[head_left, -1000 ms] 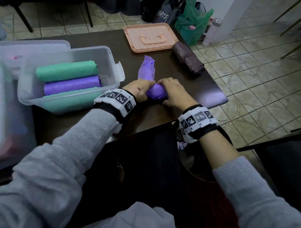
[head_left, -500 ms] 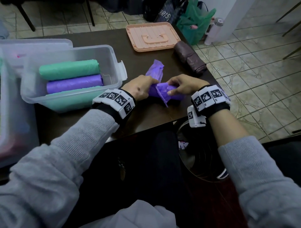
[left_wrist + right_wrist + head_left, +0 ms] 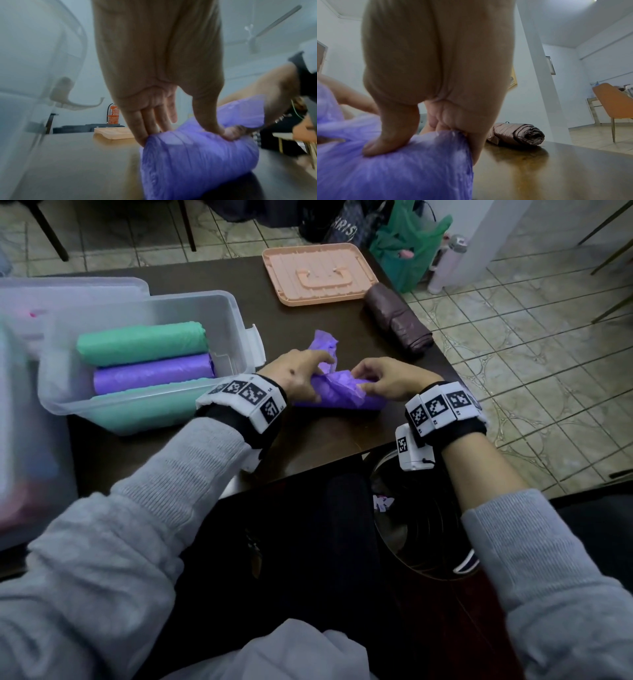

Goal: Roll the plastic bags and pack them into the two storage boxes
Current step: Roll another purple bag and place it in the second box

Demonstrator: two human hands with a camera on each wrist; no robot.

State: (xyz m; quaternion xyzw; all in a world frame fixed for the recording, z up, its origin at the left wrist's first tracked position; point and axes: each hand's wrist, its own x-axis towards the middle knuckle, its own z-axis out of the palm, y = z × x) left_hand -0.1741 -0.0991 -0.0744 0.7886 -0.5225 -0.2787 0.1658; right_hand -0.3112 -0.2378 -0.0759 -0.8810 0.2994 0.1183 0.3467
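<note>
- Left hand (image 3: 297, 378) grips one end of the purple bag (image 3: 342, 395) on the bench (image 3: 325, 433), thumb pinching to keep the roll tight.
- Right hand (image 3: 390, 380) clamps the other end.
- Storage box (image 3: 236, 313) waits just beside.

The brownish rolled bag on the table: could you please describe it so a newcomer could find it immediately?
Start at the dark table and find the peach lid at its far side. Just right of it, along the table's right edge, lies the brownish rolled bag, the only roll outside the clear box that no hand touches.
</note>
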